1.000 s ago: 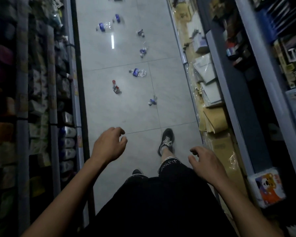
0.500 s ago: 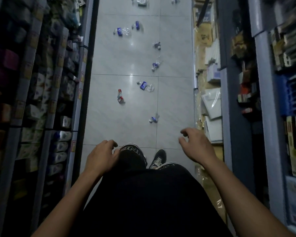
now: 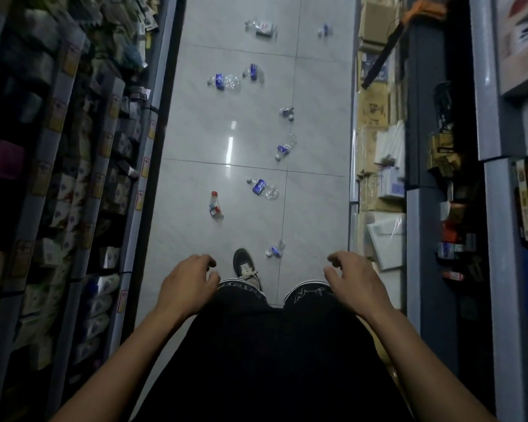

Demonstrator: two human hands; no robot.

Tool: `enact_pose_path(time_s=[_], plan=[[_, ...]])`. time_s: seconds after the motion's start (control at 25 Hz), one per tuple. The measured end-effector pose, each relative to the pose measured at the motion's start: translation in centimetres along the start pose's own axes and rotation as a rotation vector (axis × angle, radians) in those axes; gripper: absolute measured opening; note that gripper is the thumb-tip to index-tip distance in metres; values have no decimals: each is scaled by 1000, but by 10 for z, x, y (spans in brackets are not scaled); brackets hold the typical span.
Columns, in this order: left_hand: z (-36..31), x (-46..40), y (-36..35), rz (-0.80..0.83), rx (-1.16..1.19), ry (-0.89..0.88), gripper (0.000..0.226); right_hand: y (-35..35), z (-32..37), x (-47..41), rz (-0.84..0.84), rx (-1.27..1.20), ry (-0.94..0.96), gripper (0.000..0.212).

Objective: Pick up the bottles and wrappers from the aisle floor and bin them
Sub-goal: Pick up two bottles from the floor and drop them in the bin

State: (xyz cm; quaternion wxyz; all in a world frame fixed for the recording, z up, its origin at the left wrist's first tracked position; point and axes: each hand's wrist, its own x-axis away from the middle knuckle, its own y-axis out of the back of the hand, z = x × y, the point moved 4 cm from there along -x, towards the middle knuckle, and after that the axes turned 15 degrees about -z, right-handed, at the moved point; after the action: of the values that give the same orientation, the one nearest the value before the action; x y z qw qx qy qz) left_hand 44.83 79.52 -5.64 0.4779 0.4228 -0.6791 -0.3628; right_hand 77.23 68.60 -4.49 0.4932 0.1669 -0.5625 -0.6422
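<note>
While both arms are reaching forward over black shorts (image 3: 272,345), the left hand (image 3: 186,284) and right hand (image 3: 354,284) are hanging loosely curled and holding nothing. Litter is lying scattered down the tiled aisle floor (image 3: 195,239): a small crushed bottle (image 3: 275,250) just ahead of the shoe (image 3: 244,264), a red-capped bottle (image 3: 215,205) further left, a blue-label bottle (image 3: 261,187) near mid-aisle, more bottles (image 3: 224,81) beyond. Shelves (image 3: 73,178) are lining both sides.
</note>
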Motion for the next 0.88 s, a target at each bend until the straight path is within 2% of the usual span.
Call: enact_pose_path(time_s=[0.12, 0.36, 0.56, 0.72, 0.88], plan=[[-24, -50, 13, 26, -45, -104, 37, 1, 0, -17, 54, -20, -59, 37], [-82, -119, 4, 76, -98, -166, 37, -9, -12, -87, 138, -36, -44, 36], [-108, -164, -32, 129, -96, -83, 33, -44, -21, -162, 270, -39, -53, 32], [-98, -213, -86, 215, -98, -21, 33, -116, -24, -199, 340, -103, -161, 32], [-53, -257, -192, 435, -82, -14, 44, -255, -33, -220, 522, -252, -546, 25]])
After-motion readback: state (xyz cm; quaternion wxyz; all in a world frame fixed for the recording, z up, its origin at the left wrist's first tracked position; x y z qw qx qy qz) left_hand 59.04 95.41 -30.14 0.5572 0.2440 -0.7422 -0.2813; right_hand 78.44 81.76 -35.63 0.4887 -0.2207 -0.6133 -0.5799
